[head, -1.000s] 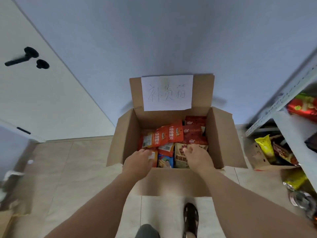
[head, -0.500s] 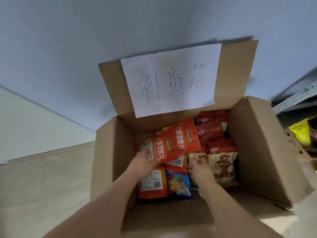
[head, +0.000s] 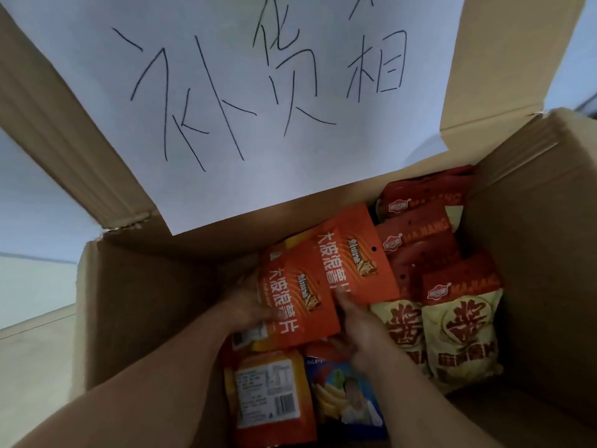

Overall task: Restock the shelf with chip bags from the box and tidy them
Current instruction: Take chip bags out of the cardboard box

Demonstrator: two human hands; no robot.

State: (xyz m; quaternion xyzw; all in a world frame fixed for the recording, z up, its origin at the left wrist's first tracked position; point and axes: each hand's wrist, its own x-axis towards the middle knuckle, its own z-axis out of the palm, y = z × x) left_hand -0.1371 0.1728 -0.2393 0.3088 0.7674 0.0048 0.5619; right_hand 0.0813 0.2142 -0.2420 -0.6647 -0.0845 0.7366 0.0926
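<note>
Inside the brown corrugated cardboard box (head: 145,318), the left hand (head: 248,305) grips the left edge of a glossy orange chip bag (head: 298,305), fingers curled behind it and the thumb on its front. Just right, the right hand (head: 358,324) pinches the lower edge of a second orange chip bag (head: 353,257), which overlaps the first. Beneath them, nearer, lie an orange bag showing its barcode label (head: 271,396) and a blue bag (head: 349,402). To the right sit puffy cream-and-red bags (head: 458,334), with dark red bags (head: 420,221) farther back. On the raised far flap a white paper sign (head: 258,92) carries handwritten black characters.
</note>
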